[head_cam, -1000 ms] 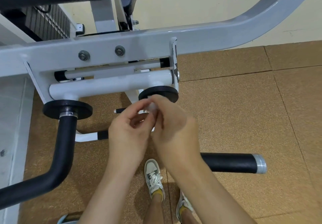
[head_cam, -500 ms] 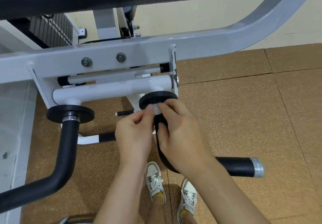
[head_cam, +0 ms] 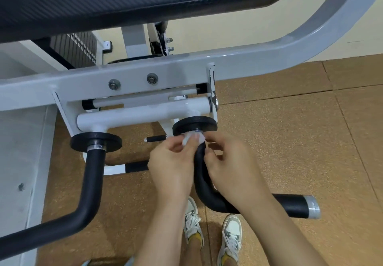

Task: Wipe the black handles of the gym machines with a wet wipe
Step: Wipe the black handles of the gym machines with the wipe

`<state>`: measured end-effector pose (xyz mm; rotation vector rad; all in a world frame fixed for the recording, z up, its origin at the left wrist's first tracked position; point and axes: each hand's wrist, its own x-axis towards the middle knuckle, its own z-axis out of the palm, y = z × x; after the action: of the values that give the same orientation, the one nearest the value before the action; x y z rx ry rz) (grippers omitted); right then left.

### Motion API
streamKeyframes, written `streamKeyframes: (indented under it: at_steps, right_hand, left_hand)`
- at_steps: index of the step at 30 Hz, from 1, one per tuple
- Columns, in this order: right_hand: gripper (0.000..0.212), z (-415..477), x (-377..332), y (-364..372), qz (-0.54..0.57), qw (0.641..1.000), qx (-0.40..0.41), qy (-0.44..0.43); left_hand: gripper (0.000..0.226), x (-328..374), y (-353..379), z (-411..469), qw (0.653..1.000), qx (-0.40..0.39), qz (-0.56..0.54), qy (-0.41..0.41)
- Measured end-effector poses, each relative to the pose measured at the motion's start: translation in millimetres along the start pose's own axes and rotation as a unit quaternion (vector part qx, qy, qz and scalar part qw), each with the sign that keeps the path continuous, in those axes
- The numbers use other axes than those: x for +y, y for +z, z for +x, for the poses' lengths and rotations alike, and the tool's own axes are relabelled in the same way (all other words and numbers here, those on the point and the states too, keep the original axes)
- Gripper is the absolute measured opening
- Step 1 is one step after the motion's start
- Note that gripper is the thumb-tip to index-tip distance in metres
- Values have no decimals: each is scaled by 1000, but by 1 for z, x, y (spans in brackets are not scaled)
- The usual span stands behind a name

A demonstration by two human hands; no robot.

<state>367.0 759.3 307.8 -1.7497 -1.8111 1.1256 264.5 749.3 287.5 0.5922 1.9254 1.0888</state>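
Note:
Two bent black handles hang from a white machine frame [head_cam: 145, 112]. My hands meet at the top of the right black handle [head_cam: 290, 204], just under its black disc [head_cam: 194, 124]. A small white wet wipe [head_cam: 192, 139] is wrapped against the handle there. My left hand [head_cam: 172, 166] pinches the wipe from the left, and my right hand [head_cam: 230, 164] holds its other end on the right with curled fingers. The left black handle [head_cam: 93, 174] is untouched.
A black padded seat [head_cam: 124, 0] overhangs at the top. A grey curved frame beam [head_cam: 269, 56] runs above my hands. The weight stack [head_cam: 74, 46] stands at back left. Below are my two shoes [head_cam: 230, 236] on brown cork floor tiles [head_cam: 290, 141].
Both hands have moved up to the top of the right handle with the wipe and spread apart, drawing it around the handle under the disc. The view has tilted slightly.

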Motion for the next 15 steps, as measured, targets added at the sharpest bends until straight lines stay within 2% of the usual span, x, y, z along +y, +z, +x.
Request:
streamKeyframes:
  at_steps: [2, 5, 6, 8, 9, 11, 13, 15]
  right_hand:
    - [34, -3, -1, 0, 10, 1000, -5, 4]
    - [32, -9, -3, -7, 104, 993, 4, 55]
    - [33, -12, -6, -13, 152, 985, 2, 83]
    - [35, -18, -12, -32, 225, 967, 1, 117]
    - [35, -22, -15, -44, 244, 962, 3, 124]
    - [31, -36, -23, -74, 265, 956, 13, 127]
    - [25, -53, -28, -104, 268, 956, 27, 120]
    - [20, -69, -30, -133, 244, 963, 47, 108]
  left_hand:
    - [5, 8, -1, -12, 983, 15, 140, 117]
    - [12, 12, -7, -17, 924, -47, 270, 267]
    - [16, 17, -10, -20, 925, -78, 262, 265]
    - [22, 36, -13, -28, 965, -147, 160, 145]
    - [21, 47, -13, -32, 974, -182, 101, 85]
    - [21, 69, -13, -47, 965, -257, 48, 35]
    - [23, 92, -12, -65, 942, -333, 30, 25]
    - [21, 111, -5, -82, 929, -369, 27, 22]
